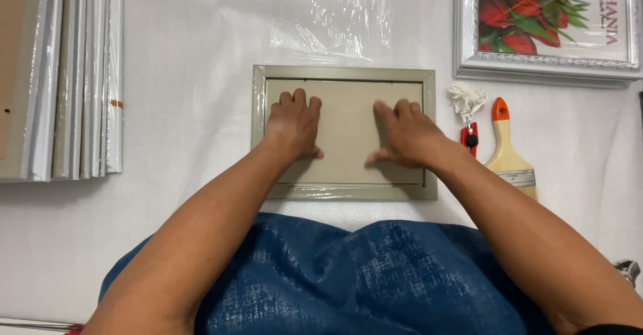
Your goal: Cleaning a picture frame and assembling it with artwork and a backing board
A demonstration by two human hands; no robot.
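- A rectangular grey-green picture frame (344,74), laid face down with its beige cardboard backing board (348,117) uppermost, is seen at the centre of the frame, on a white tabletop (187,107).
- The left hand (295,126) is laid flat on the left part of the backing board, fingers together and pointed to the top of the picture; nothing is grasped.
- The right hand (405,134) is pressed palm down on the right part of the board, fingers spread and thumb stretched leftward; nothing is grasped. It is slightly blurred.
- The two hands are held apart, with bare board between them.
- A sheet of clear crumpled plastic film (331,13) is noted just above the frame, at top centre.
- A small red utility knife (470,137) with a wad of white tissue (466,99) above it is seen just right of the frame.
- A wooden paintbrush with an orange handle tip (508,151) lies beside the knife, further right.
- A silver ornate frame holding a picture of red tulips (546,20) is found at the upper right.
- A row of white and silver frames stacked on edge (67,74) is recorded at the upper left.
- A blue textured garment (348,281) fills the lower centre.
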